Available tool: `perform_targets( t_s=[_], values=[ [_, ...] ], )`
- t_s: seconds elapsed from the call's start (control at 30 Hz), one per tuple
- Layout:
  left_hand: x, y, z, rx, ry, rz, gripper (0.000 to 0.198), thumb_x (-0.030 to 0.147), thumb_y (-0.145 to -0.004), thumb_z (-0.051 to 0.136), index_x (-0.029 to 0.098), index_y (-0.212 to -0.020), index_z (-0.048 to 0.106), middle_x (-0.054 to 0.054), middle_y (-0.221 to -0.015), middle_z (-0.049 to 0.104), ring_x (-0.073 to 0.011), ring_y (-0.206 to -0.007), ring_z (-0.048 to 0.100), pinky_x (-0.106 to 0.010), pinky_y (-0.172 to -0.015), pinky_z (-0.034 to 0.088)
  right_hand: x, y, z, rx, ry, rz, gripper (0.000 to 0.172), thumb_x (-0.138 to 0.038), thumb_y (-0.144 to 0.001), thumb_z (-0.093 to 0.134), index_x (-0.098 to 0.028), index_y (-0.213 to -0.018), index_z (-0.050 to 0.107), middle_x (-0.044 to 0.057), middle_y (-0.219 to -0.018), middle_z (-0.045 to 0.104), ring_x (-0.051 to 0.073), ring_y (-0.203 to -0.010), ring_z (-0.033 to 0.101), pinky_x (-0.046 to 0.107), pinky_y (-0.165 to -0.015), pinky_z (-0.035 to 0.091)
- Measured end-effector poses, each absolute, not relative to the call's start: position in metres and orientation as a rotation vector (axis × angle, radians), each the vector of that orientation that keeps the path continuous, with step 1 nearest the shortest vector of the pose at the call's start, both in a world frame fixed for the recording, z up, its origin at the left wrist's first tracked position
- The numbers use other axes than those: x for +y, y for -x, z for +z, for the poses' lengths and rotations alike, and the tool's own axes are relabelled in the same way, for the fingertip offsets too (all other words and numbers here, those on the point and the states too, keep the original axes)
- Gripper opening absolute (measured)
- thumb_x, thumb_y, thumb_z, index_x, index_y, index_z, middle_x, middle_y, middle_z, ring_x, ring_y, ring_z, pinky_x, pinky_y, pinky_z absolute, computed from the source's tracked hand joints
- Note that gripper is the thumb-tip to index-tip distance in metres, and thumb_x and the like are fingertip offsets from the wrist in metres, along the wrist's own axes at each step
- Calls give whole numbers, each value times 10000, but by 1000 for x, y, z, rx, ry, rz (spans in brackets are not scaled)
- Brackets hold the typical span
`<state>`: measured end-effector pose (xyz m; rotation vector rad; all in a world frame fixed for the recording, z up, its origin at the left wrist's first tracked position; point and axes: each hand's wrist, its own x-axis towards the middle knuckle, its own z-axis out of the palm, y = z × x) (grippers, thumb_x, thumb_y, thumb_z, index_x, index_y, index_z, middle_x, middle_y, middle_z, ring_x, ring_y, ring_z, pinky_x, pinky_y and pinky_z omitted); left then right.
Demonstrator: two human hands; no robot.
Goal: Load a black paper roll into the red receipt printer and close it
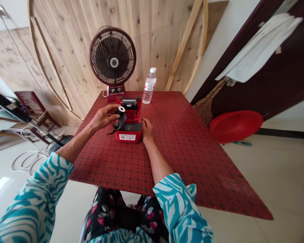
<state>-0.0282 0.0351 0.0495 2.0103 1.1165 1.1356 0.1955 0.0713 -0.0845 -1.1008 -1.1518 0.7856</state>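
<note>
The left hand (103, 118) pinches a roll (122, 112) between thumb and fingers, while the right hand (148, 131) touches the printer's (128, 137) side, grip unclear.

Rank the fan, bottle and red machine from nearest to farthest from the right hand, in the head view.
1. Machine: at the left of the right hand, touching.
2. Bottle: beyond the hand.
3. Fan: farther back, left.

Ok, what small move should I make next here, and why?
I'd probably gather up the loose dark strip first: it hangs from the black roll in your left hand, over the front of the opened red machine, where it could snag. Your right hand rests at the machine's side.
</note>
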Motion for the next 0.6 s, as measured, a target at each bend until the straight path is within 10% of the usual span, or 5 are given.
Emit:
perform_targets(
  t_s=[0.6],
  values=[
    [105,-36,55,1356,-2287,134,177,124,-565,734,273,-659,752,14,-721,752,-222,-777,705,-256,-702,493,74,-192,-81,-1166,1074,778,294,-359,-817,445,-237,-904,697,50,-1009,742,214,-986,640,394,-985,473]
  ],
)
